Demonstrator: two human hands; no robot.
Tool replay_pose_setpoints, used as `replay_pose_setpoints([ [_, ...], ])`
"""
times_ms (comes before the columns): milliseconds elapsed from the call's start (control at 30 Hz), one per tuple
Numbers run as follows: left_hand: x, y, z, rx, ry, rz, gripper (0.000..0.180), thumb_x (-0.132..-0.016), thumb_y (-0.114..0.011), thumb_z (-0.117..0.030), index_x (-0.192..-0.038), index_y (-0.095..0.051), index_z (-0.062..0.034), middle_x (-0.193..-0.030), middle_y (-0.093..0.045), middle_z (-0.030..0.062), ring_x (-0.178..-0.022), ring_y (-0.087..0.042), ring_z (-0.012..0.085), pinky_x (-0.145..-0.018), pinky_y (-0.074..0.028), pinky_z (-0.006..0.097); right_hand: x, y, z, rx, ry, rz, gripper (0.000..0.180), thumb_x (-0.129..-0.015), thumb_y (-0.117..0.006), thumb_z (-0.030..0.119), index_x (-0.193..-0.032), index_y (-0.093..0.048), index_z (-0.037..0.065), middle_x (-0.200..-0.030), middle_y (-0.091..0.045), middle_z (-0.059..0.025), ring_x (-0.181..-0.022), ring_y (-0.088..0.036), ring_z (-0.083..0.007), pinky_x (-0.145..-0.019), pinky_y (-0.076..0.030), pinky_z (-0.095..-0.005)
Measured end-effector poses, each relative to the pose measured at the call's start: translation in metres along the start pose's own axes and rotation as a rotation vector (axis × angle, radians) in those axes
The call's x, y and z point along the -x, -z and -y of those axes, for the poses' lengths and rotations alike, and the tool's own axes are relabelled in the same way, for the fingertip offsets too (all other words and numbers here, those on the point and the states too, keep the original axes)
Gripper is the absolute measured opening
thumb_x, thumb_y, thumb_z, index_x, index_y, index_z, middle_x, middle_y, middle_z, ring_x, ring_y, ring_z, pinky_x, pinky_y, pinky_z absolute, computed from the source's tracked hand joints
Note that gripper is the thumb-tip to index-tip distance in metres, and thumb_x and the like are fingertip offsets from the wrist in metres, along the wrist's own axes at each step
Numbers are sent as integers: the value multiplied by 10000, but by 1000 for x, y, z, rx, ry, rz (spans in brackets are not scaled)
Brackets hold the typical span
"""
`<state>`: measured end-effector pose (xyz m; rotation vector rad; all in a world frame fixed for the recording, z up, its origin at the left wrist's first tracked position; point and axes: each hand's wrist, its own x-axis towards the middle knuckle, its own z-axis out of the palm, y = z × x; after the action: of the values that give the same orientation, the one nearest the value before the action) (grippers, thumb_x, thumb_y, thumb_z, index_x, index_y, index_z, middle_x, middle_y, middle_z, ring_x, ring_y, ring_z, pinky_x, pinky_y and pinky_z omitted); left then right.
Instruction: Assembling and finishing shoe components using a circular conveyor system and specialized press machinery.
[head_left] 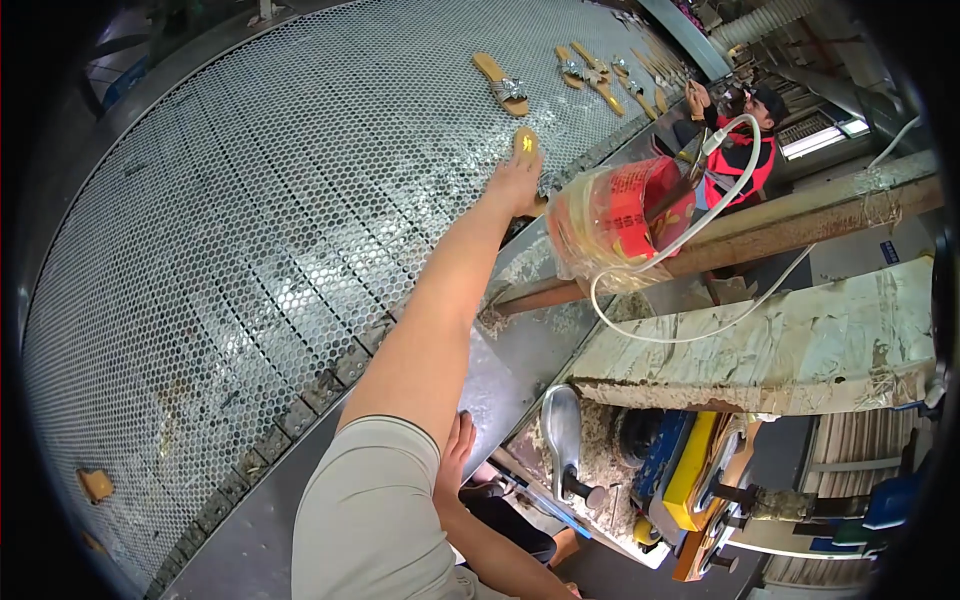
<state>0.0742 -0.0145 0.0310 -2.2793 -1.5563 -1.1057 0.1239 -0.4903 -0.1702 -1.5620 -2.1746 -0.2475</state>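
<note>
Right hand (518, 180) reaches far, fingers grasping 1 flat yellow-tan sandal sole (526, 142) on the perforated metal conveyor (250, 200). Likely light, flexible; best pinched at its near edge. Left hand (458, 445) rests released, near.

One view only, head-worn, fisheye, looking down and forward from above the person's shoulder. Upright, not mirrored. The mesh belt (250, 230) fills the left and centre, curving toward the rim; the bench (800, 340) sits lower right, close under the lens. The sleeve (370, 510) and forearm rise from the lower edge, very near. Far end of the belt and a co-worker (745, 150) show small at the upper right. Dark rim frames the corners.
</note>
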Motion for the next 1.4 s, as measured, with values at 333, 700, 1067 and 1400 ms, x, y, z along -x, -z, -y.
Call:
replay_pose_setpoints([
  [333,201,137,58,94,440,-4,523,-904,-801,-380,-1211,-661,20,-1069,-749,253,-1078,-719,412,-967,-554,515,13,41,18,-49,-47,-70,694,-943,-676,371,-1453,-489,-61,-1537,-389,-340,-1469,-311,-588,-1237,-225,-710],
  [700,387,214,97,-187,339,65,466,-986,-657,-384,-1256,-685,-6,-1276,-695,217,-1150,-643,436,-984,-512,549,26,75,-10,-150,-129,-256,583,-966,-681,307,-1420,-530,-26,-1535,-405,-313,-1497,-306,-522,-1254,-264,-632],
  [1067,452,253,74,193,489,-169,326,-952,-758,-234,-992,-507,-29,-885,-607,116,-725,-648,255,-713,-553,433,145,331,-215,239,-602,-1153,664,-877,-816,269,-1344,-530,-106,-1316,-595,-291,-1317,-509,-495,-1229,-301,-596],
  [1400,473,268,-165,1490,736,-55,232,-922,-757,-88,-1116,-633,-58,-930,-678,64,-810,-673,190,-712,-567,361,84,343,-259,249,-824,-998,628,-763,-899,336,-1137,-589,-62,-1117,-682,-282,-1213,-579,-469,-1096,-424,-555],
])
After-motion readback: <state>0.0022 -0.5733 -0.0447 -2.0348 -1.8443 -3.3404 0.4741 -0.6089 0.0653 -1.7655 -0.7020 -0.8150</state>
